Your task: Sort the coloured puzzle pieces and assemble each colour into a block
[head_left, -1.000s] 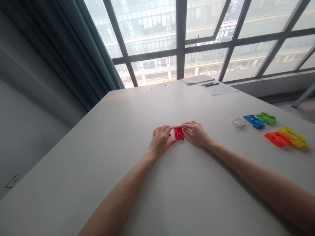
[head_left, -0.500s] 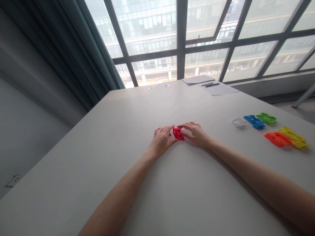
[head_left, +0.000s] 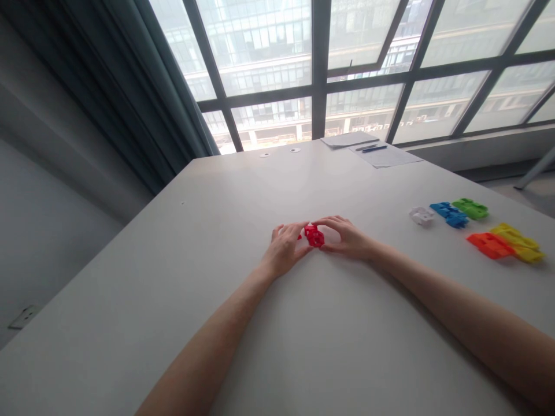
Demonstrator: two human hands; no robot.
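Note:
Red plastic toy pieces sit close together on the table between my two hands. My left hand curves round them from the left, with fingertips and thumb against their edges. Another bit of red shows under its fingers, mostly covered. From the right, my right hand grips the red pieces, its index fingertip at the far edge and its thumb at the near edge. A gap shows between its palm and the red. How the pieces join cannot be made out.
To the right lie a white piece, a blue one, a green one, an orange one and a yellow one. Papers with a pen are at the white table's far edge.
My right thumb has moved down to the near edge of the red pieces. The red pieces look turned and more closely packed. My left hand has barely moved.

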